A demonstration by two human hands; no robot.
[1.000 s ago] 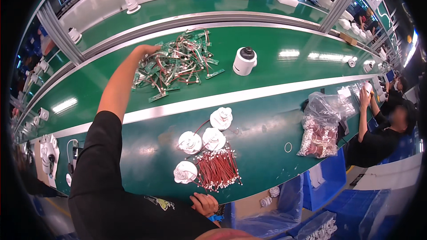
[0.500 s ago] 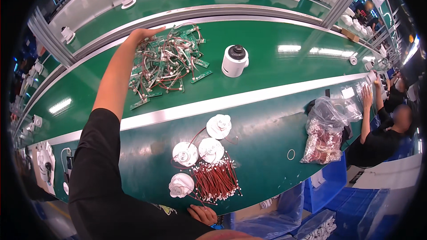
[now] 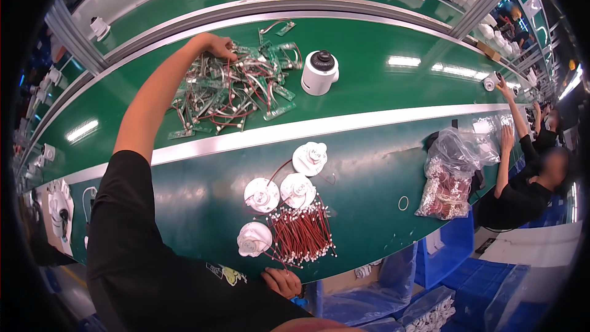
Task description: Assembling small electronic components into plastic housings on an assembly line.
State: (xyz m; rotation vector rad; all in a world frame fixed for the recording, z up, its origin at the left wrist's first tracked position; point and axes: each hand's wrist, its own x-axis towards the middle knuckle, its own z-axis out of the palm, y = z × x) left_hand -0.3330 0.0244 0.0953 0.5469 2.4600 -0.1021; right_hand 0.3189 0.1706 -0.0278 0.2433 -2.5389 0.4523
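Observation:
At the far left of the bench, my left hand (image 3: 216, 45) reaches into a tangled pile of green circuit boards with wires (image 3: 236, 89). Its fingers curl down on the boards at the pile's far side. My right hand (image 3: 283, 283) rests at the near table edge, fingers bent together; what they hold, if anything, is hidden. Just beyond it lie a white round camera base (image 3: 254, 239) with a thin red wire and a bundle of red wires with white connectors (image 3: 302, 233). More white bases (image 3: 297, 190) sit behind the bundle.
A white dome camera (image 3: 320, 74) stands right of the pile. A clear bag of wires (image 3: 445, 190) and a rubber band (image 3: 403, 203) lie to the right. Blue bins (image 3: 442, 252) stand below the table edge. A co-worker (image 3: 522, 187) works at the far right.
My left hand has gone from stretched fingers to curled ones on the pile. Some boards have shifted, several toward the far right. The co-worker's raised hand has moved to a white camera.

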